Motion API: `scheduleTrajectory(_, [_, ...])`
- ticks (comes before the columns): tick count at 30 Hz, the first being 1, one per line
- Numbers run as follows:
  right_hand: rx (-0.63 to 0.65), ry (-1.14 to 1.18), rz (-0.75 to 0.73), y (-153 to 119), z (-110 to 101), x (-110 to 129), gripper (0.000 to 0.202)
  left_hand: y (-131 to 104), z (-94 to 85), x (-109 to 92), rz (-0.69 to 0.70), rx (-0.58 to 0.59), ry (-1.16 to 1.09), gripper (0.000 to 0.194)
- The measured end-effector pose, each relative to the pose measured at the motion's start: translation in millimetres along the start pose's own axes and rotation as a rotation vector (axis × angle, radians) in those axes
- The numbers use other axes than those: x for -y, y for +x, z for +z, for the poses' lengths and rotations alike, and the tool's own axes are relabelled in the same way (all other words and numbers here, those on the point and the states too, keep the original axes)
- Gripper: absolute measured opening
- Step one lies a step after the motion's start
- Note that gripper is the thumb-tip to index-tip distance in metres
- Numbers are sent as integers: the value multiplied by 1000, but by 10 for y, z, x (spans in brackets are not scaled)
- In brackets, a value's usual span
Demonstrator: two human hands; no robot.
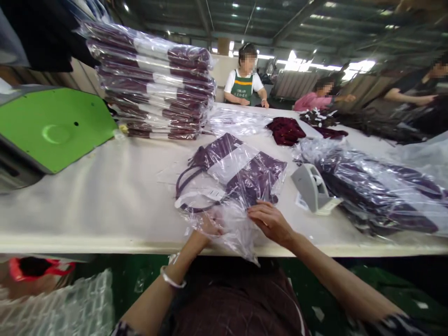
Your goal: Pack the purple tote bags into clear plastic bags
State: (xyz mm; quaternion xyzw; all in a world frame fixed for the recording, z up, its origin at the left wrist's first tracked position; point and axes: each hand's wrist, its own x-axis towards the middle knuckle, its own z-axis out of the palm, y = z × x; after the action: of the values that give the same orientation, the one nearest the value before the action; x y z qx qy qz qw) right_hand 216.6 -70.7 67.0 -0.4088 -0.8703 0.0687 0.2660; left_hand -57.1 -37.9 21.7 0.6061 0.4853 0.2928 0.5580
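A folded dark purple garment [259, 175] with a pale paper band [233, 163] lies in a clear plastic bag [238, 228] on the table before me. A purple cord loop [180, 179] and a white tag [213, 193] show at its left side. My left hand [212, 223] is at the bag's near end, seen through the film, its fingers too blurred to make out. At the bag's right near edge, my right hand [269, 221] has its fingers bent together on the plastic.
A tall stack of bagged garments [154, 84] stands behind left, beside a green-sided machine [56, 126]. A grey tape dispenser [311, 186] and more bagged garments [385, 186] lie right. Dark red cloth [285, 130] lies farther back. A person in a green apron [243, 86] stands across the table.
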Motion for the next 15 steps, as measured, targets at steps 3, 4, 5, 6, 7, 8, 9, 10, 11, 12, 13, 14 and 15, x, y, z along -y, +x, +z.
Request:
scheduleTrajectory(3, [-89,100,21,-413,-15,500,23,-323,-256,-4,-36,-12,85,18])
scheduleTrajectory(4, [-107,142,27,-493,3,674,27,-421,-329,-34,-16,-18,150,19])
scheduleTrajectory(5, [-106,192,23,-529,35,840,31,-498,-386,-77,14,-35,224,20])
scheduleTrajectory(6, [-81,250,11,-521,84,994,33,-548,-425,-131,49,-66,295,22])
scheduleTrajectory(7, [-34,310,-6,-469,150,1133,33,-565,-444,-191,87,-111,356,22])
scheduleTrajectory(8, [30,364,-23,-378,231,1255,31,-549,-449,-251,134,-171,408,24])
scheduleTrajectory(9, [100,409,-35,-255,325,1361,30,-502,-445,-306,188,-231,456,28])
scheduleTrajectory(10, [175,449,-43,-107,427,1452,31,-426,-438,-352,246,-281,512,33])
scheduleTrajectory(11, [244,488,-52,57,532,1527,34,-328,-436,-386,308,-313,578,39])
scheduleTrajectory(12, [302,527,-71,230,635,1586,37,-213,-444,-405,367,-321,649,44])
scheduleTrajectory(13, [348,561,-99,403,733,1628,37,-89,-465,-409,406,-300,720,48])
scheduleTrajectory(14, [374,574,-125,571,820,1651,33,37,-502,-398,420,-257,782,51])
scheduleTrajectory(15, [371,550,-128,727,892,1652,26,159,-553,-374,415,-204,832,52])
